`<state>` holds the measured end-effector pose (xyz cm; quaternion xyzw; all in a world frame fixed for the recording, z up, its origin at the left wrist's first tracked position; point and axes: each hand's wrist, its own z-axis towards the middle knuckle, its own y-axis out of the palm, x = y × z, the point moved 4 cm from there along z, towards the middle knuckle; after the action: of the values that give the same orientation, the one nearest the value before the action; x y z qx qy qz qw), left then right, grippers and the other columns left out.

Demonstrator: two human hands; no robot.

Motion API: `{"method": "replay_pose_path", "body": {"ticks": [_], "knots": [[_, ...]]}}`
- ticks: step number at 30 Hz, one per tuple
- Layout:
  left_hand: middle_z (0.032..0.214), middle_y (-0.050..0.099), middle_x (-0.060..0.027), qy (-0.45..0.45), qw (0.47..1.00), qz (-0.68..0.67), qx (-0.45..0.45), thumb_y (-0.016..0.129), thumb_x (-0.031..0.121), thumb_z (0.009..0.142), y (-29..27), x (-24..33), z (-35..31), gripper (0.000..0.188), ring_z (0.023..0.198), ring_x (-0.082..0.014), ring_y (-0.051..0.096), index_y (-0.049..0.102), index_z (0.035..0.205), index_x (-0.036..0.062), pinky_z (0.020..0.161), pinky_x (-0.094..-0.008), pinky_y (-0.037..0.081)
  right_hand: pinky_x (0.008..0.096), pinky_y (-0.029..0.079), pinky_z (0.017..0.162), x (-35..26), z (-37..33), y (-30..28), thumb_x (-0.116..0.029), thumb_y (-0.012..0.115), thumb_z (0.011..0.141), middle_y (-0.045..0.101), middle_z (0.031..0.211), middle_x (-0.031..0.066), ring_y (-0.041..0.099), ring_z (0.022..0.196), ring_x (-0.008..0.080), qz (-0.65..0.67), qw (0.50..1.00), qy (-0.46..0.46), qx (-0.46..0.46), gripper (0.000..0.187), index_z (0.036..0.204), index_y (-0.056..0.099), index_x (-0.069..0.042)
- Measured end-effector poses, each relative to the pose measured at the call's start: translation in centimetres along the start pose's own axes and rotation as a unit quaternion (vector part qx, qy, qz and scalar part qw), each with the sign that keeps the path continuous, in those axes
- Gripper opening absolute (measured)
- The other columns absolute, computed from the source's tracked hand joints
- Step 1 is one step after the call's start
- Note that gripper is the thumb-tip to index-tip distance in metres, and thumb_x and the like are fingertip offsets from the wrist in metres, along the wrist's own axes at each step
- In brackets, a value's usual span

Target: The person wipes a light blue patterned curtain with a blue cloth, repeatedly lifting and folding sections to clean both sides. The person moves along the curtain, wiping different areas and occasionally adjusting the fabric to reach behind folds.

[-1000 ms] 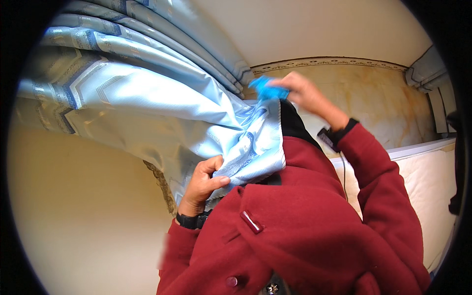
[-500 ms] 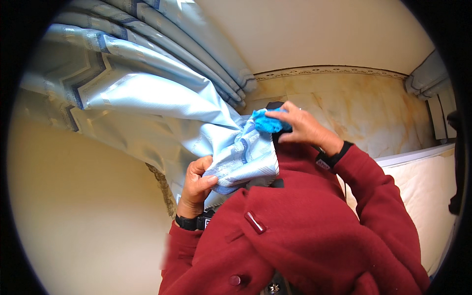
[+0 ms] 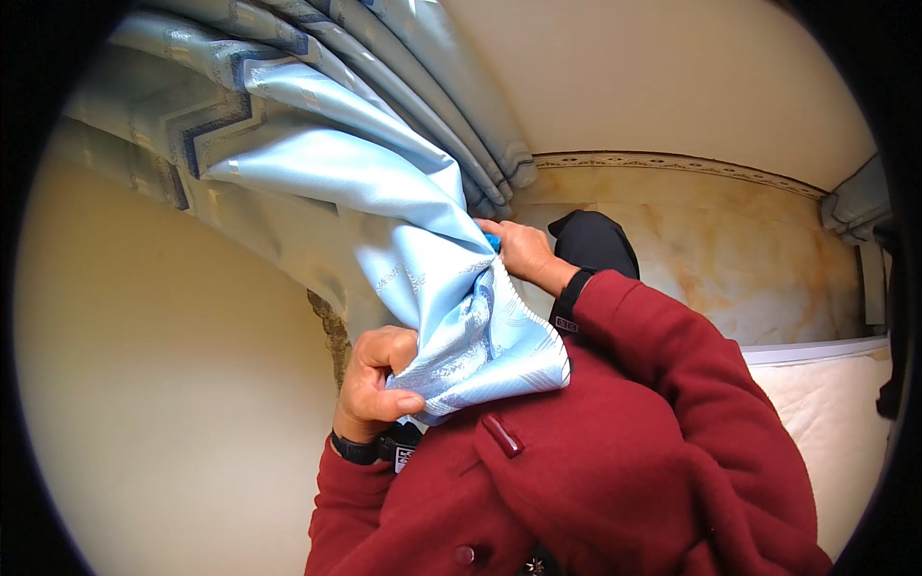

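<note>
A light blue curtain (image 3: 346, 187) with darker zigzag bands hangs from the upper left and is drawn toward my body. My left hand (image 3: 375, 379) is closed on its lower part, thumb on top of the fabric. Between my hands the stitched hem spreads out in front of my red coat (image 3: 595, 451). My right hand (image 3: 528, 254) is closed at the curtain's edge, farther from me. A bit of bright blue cloth (image 3: 494, 243) shows by its fingers; the rest is hidden behind the curtain and the hand.
Marbled tiles (image 3: 691, 240) with a patterned border (image 3: 672, 165) lie beyond my right arm. A pale padded surface (image 3: 836, 403) with a white edge is at the right. Another curtain (image 3: 853, 206) hangs at far right. My dark-clad knee (image 3: 597, 240) is beside my right hand.
My right hand has moved left with the bright blue cloth, from the curtain's front to its edge, so the cloth is now mostly hidden. My left hand, still gripping the curtain, has shifted slightly downward.
</note>
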<state>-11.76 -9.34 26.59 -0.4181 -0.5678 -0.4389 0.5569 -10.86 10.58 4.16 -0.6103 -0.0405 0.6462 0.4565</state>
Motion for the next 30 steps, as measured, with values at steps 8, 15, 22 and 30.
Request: {"method": "replay_pose_path", "body": {"ticks": [8,15,22,30], "knots": [[0.064,0.044,0.0032,-0.035,0.990,0.121,0.066,0.075,0.018,0.070,-1.1,-0.2,-0.4,0.036,0.063,-0.0063,0.040,0.041,0.063,0.0088,0.057,-0.0236,0.031,0.0296,0.049,0.056,7.6,2.1,-16.6,-0.019,0.066,0.083,0.062,0.068,0.0001,0.058,0.061,0.0105,0.214,0.939,0.041,0.265,0.019,0.099,0.068,-0.007],[0.087,0.048,0.0012,0.013,0.985,0.129,0.110,0.070,0.003,0.081,-4.1,-3.5,0.6,0.027,0.077,-0.0055,0.044,0.044,0.075,0.0087,0.067,-0.0197,0.037,0.0328,0.051,0.078,4.5,-13.3,-25.6,-0.001,0.071,0.072,0.068,0.096,0.0141,0.066,0.087,0.0274,-0.030,0.986,0.008,0.162,0.026,0.098,0.067,-0.003],[0.096,0.050,-0.0002,-0.053,0.992,0.042,0.109,0.063,-0.006,0.078,-4.5,-6.2,-0.5,0.026,0.086,-0.0078,0.045,0.043,0.082,0.0104,0.076,-0.0204,0.038,0.0306,0.050,0.080,0.1,-16.0,-21.7,-0.015,0.076,0.072,0.064,0.109,0.0102,0.061,0.095,0.0191,0.232,0.935,0.248,-0.106,0.069,0.136,0.050,-0.010],[0.093,0.052,-0.0017,-0.058,0.986,0.153,0.024,0.065,-0.005,0.069,-3.6,-5.4,-3.5,0.027,0.083,-0.0109,0.046,0.043,0.075,0.0100,0.076,-0.0231,0.038,0.0350,0.050,0.072,-2.2,-11.4,-9.0,-0.015,0.061,0.082,0.058,0.098,0.0094,0.060,0.092,0.0270,-0.071,0.949,-0.136,-0.275,0.033,0.114,0.066,-0.020]]}}
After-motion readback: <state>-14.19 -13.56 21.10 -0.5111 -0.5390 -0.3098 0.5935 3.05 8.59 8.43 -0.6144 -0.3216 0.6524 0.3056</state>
